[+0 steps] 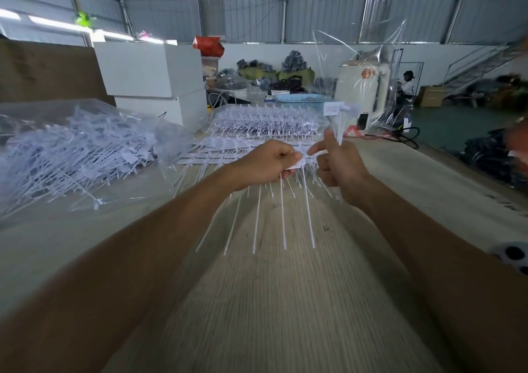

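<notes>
Above the wooden table (285, 301), mid-frame: strip of white tag ties (283, 215) | spine runs left-right, tails hang toward me | left hand (265, 164) pinches its left end, right hand (340, 164) grips the right end, both equally near | I cannot see the spine behind the fingers; edges blurred.

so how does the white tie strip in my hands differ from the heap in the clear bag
The strip of white plastic ties is one row, tails fanned side by side; the bagged heap of white ties is tangled. The strip is held up by the left hand and right hand; the heap lies on the table. Both are thin and white.
</notes>
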Demonstrator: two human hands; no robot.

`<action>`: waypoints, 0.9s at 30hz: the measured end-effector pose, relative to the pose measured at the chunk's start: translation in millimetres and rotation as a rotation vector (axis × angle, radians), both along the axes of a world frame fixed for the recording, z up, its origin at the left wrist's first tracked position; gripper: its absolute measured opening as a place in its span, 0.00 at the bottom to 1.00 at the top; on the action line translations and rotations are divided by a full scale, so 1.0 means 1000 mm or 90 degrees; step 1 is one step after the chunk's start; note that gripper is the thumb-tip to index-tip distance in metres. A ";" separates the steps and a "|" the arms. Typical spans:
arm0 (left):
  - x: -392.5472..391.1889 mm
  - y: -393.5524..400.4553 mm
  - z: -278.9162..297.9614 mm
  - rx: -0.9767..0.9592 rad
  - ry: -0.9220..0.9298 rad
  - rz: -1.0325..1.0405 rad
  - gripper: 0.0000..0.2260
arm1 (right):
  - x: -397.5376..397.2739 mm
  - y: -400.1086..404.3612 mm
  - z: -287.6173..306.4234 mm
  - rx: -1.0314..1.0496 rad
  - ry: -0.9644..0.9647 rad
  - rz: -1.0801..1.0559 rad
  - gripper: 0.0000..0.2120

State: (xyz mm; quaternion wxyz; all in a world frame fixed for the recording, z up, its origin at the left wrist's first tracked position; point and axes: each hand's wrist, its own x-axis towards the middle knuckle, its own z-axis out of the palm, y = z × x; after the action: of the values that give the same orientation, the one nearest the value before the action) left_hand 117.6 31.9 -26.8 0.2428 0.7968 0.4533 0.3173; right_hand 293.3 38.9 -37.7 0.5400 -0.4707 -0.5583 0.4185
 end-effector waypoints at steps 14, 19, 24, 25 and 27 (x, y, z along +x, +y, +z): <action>0.015 -0.020 0.004 -0.119 -0.011 -0.074 0.13 | -0.009 -0.011 0.026 0.039 0.344 -0.011 0.24; 0.030 -0.028 0.005 -0.124 -0.018 -0.114 0.17 | -0.015 -0.014 0.027 0.032 0.417 0.006 0.24; 0.038 -0.029 0.006 -0.119 -0.009 -0.112 0.16 | -0.011 -0.013 0.022 0.035 0.394 -0.030 0.24; 0.039 -0.030 0.006 -0.116 -0.004 -0.113 0.16 | -0.010 -0.012 0.022 0.034 0.384 -0.032 0.23; 0.041 -0.029 0.006 -0.103 -0.009 -0.096 0.16 | -0.009 -0.011 0.023 0.030 0.353 -0.020 0.20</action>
State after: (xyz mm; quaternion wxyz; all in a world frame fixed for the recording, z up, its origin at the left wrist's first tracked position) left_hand 158.8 3.1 -20.6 0.3328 0.8042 0.4141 0.2665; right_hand 283.9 28.0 -14.6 0.6895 -0.3336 -0.3915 0.5099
